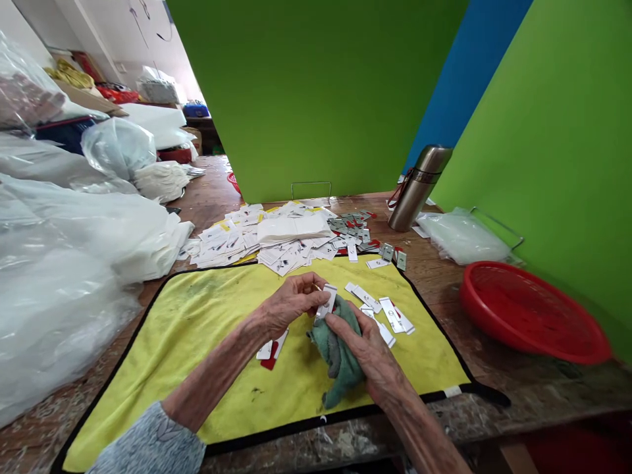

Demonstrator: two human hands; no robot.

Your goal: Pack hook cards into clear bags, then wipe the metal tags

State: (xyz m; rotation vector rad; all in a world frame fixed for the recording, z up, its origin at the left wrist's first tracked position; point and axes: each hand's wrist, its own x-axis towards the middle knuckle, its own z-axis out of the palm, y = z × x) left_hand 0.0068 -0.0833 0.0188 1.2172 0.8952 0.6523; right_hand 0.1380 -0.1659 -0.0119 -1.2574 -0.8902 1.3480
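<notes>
Between thumb and fingers, my left hand (293, 303) pinches a small white-faced metal plate (326, 303). My right hand (368, 345) grips a crumpled green cloth (333, 352), its thumb against the plate's lower end. Both hands meet above a yellow towel (207, 355) with a black border. Several similar plates (390, 315) lie on the towel to the right of my hands. Below my left wrist lie a couple more white plates (280, 342) and a red piece (269, 356). The cloth hides part of my right fingers.
Printed cards (227, 240) and a white paper stack (295, 228) sit behind the towel, beside a heap of metal plates (350, 230). A steel thermos (419, 187), a clear plastic bag (461, 237) and a red basket (533, 313) stand right. Plastic sacks (64, 283) crowd the left.
</notes>
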